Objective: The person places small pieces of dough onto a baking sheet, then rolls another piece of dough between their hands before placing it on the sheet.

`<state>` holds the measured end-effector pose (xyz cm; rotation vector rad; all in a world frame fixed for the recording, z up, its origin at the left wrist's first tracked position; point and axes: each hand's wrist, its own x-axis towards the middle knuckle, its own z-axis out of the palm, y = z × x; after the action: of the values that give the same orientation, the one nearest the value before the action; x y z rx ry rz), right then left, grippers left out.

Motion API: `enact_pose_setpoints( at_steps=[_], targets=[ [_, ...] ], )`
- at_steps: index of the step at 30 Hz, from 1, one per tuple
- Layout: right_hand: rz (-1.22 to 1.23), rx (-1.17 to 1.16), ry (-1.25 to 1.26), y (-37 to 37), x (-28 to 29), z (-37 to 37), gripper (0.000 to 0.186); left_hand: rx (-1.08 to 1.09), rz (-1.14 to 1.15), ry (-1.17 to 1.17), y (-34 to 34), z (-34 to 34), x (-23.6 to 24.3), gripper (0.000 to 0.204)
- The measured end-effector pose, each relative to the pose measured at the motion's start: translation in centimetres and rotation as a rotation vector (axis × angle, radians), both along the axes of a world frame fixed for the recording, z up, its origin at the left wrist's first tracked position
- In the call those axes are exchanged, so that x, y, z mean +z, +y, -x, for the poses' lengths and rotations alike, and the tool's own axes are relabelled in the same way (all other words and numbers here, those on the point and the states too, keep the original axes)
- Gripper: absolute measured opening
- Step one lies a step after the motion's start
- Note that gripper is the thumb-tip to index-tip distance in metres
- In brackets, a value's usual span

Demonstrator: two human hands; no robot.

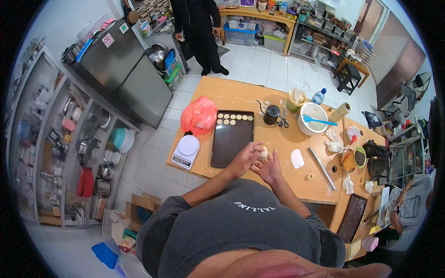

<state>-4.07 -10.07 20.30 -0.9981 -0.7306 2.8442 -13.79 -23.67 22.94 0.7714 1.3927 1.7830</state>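
A pale ball of dough is held up over the near edge of the wooden table. The fingers of my left hand curl against it. My right hand is just below and beside it, palm up, thumb and fingers apart; whether it bears any of the ball's weight I cannot tell. Left of my hands lies a dark baking tray, with several small pale dough rounds in rows at its far end. To the right are a white scraper, a metal rod and a small pale ring-shaped piece.
A digital scale and a red plastic bag stand left of the tray. Farther back are a black cup-shaped appliance, scissors and a white tub with a blue spatula. One person stands beyond the table, another at right.
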Motion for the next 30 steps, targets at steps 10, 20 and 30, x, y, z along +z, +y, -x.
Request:
enact_pose_setpoints(
  at_steps=[10,20,30],
  targets=[
    [-0.01,-0.045,0.142,7.8,-0.1,-7.0,0.053,0.091,0.212,0.359,5.1,-5.8,3.4,0.044],
    [-1.334,0.036,0.244,13.4,4.8,-12.1,0.056,0.024,0.094,-0.988,11.5,-10.5,-2.9,0.058],
    [-1.258,0.054,0.261,19.1,4.0,-18.4,0.045,-0.1,-0.103,-1.011,16.8,-17.1,-4.1,0.044]
  ],
)
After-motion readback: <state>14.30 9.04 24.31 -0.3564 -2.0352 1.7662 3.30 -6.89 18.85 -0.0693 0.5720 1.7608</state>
